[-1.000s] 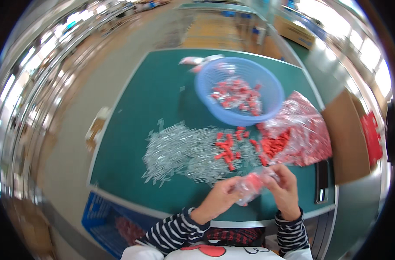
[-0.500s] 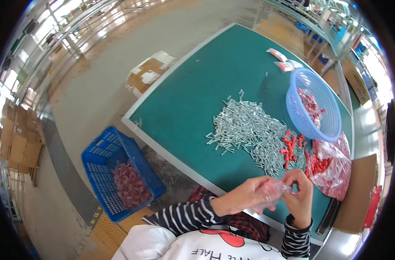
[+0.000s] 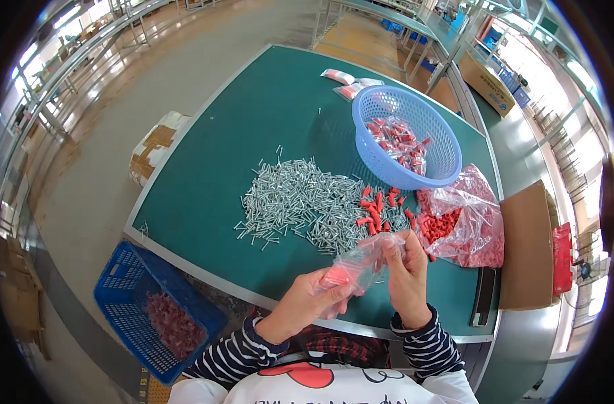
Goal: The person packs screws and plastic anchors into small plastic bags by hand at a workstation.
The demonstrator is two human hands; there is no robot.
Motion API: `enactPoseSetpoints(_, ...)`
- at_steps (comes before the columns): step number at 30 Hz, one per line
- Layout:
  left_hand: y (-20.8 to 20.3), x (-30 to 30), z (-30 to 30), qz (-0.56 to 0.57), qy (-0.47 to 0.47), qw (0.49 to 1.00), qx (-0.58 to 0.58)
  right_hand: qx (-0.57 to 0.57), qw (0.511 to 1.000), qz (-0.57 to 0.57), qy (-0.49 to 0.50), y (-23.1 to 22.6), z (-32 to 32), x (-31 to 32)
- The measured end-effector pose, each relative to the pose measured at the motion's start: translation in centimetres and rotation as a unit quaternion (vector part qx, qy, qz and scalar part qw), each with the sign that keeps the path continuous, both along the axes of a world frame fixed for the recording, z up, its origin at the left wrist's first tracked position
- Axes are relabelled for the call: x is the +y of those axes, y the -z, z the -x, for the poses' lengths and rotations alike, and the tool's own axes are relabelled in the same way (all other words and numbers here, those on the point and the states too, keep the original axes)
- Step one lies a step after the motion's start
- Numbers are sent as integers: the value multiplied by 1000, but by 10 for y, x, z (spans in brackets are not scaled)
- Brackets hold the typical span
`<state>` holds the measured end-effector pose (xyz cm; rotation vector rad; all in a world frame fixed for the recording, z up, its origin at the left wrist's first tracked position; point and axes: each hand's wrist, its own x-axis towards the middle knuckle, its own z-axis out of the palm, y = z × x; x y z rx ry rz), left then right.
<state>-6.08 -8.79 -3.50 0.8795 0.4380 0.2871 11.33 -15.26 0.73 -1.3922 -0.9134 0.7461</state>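
A small clear plastic bag [image 3: 365, 262] with red pieces in its lower end is stretched between my hands, above the near edge of the table. My left hand [image 3: 305, 301] is closed around the filled end. The fingers and thumb of my right hand [image 3: 409, 281] pinch the bag's other end. Just beyond them lies a heap of silvery screws [image 3: 300, 198]. Loose red plastic plugs [image 3: 374, 214] are scattered at the heap's right side. To their right, a large clear bag [image 3: 481, 225] lies open, with many more red plugs showing inside.
A light-blue round basket [image 3: 415, 180] on the green table [image 3: 216, 148] holds filled small bags. Filled packets [image 3: 347, 87] lie behind it. A cardboard box [image 3: 526, 249] stands at the right edge. Left of the table, a blue crate [image 3: 122, 323] with reddish packets sits low.
My view has swung to the right, so the table sits further left in it. The small bag, bunched between my hands before, is now drawn out longer, and my hands are further apart.
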Motion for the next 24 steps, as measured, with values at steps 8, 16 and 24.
enactPoseSetpoints(8,-9,-23,6,53,-138,989,-1,74,983,20,-166,-7,-34,12)
enactPoseSetpoints(16,4,-65,41,274,-148,944,-109,-227,853,33,-468,-13,10,19)
enactPoseSetpoints(24,25,-101,105,291,-236,923,-84,-248,708,24,-661,9,85,49)
